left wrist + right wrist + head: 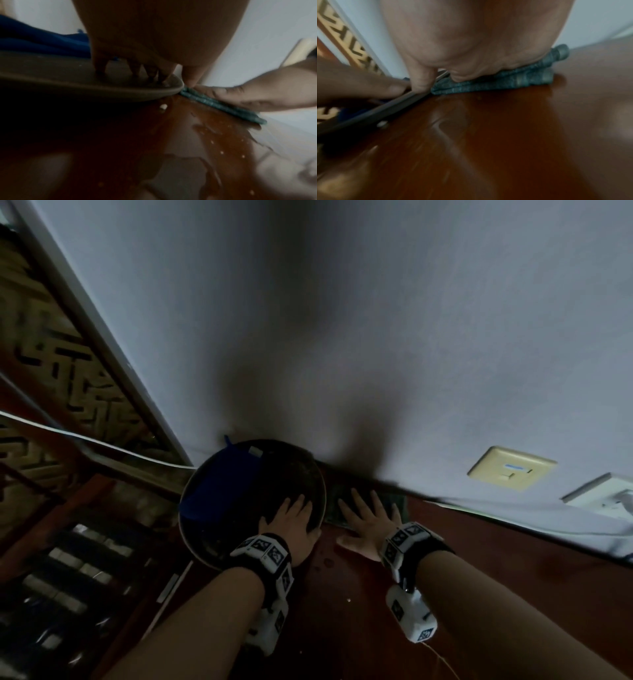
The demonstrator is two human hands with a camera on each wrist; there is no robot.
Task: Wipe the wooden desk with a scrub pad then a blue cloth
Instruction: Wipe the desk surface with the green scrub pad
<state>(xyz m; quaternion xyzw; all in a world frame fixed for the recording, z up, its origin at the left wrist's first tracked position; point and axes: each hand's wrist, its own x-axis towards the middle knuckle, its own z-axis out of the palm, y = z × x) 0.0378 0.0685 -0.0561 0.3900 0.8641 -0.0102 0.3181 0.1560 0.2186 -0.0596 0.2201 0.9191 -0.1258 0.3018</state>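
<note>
1. The wooden desk (394, 611) fills the lower half of the head view, meeting the wall along its far edge. Its red-brown top carries water droplets and white specks, plain in the left wrist view.
2. The round tray (202, 542), dark and shallow, sits at 9 o'clock from the scrub pad, rim just beside the pad's edge. Inside, the blue cloth (219, 484) lies bunched at the tray's 10 o'clock side; the rest of its floor looks bare but for a few specks.
3. The left hand (291, 529) rests on the tray, fingertips planted on its floor, thumb outside the rim. Fingers are bent and propped; whether they truly grip the rim I cannot tell.
4. The right hand (366, 522) lies spread flat, fingers straight, pressing the scrub pad (399, 505) down at the desk's 12 o'clock edge against the wall.
5. To scrub well, I judge: keep the palm flat, drag the green pad toward 6 o'clock through the wet patch in overlapping strokes, and hold the tray steady so it does not slide.
</note>
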